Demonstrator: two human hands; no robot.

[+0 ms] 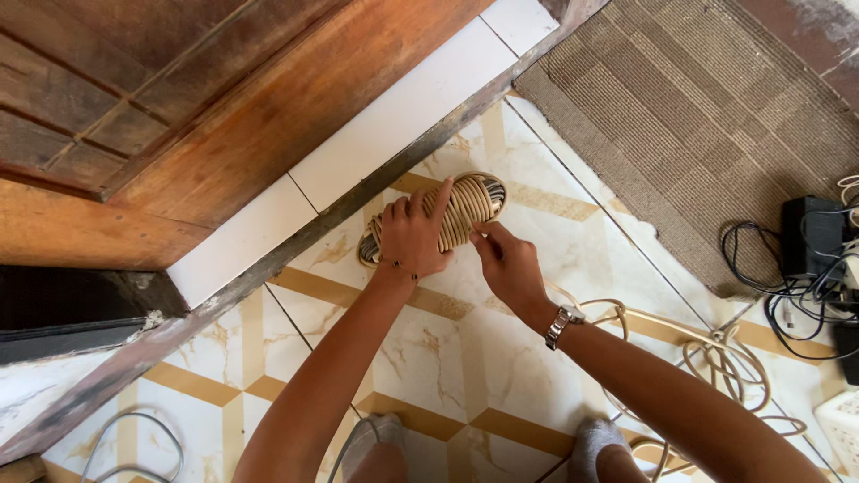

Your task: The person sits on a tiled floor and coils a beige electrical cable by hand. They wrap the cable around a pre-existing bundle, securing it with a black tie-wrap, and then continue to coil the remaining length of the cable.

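Fingers [436, 199] of the left hand [413, 237] curl over a bundle of cream cable [465, 210], clamped around its middle and holding it above the tiled floor [447, 358] near the white threshold strip [385, 121]. The right hand [507, 264] pinches the bundle's lower side, thumb and fingertips closed on a strand; a metal wristwatch [561, 324] sits on that wrist. Loose cream cable [716, 358] trails in loops across the floor toward the right edge. A woven brown mat [698, 116] lies beyond, with black adapters and wires [805, 259] at its right edge. Two feet in grey socks [595, 443] stand below.
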